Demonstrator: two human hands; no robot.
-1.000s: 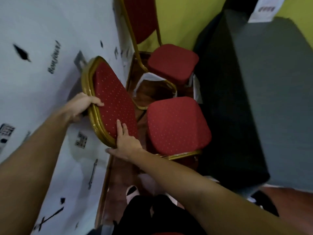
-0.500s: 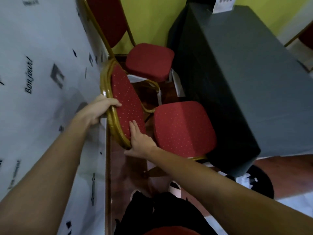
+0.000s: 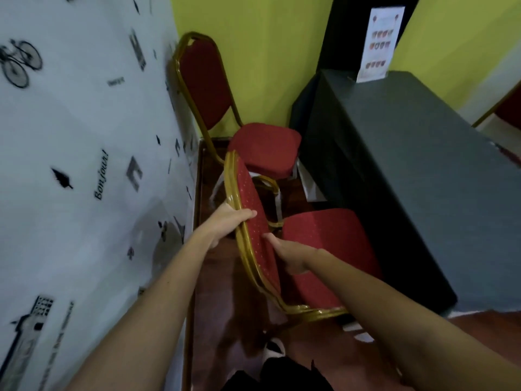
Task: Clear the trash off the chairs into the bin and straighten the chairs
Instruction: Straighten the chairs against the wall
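Observation:
The near red chair has a gold frame; its backrest (image 3: 255, 221) stands beside its seat (image 3: 329, 249). My left hand (image 3: 229, 222) grips the backrest's gold rim from the wall side. My right hand (image 3: 290, 253) presses flat on the backrest's red padding. A second red chair (image 3: 265, 148) stands farther back in the corner, its tall backrest (image 3: 203, 83) against the wall. A white-lined bin (image 3: 277, 198) sits on the floor between the two chairs, mostly hidden by the near backrest. No trash lies on either seat.
A white patterned wall (image 3: 84, 165) runs along the left. A table under a dark grey cloth (image 3: 408, 179) stands tight against the chairs on the right, with a paper sign (image 3: 379, 43) at its far end. Brown floor (image 3: 220, 320) shows below.
The view has lifted and drawn back. The near chair's backrest has come away from the wall, more upright, with both hands staying on it.

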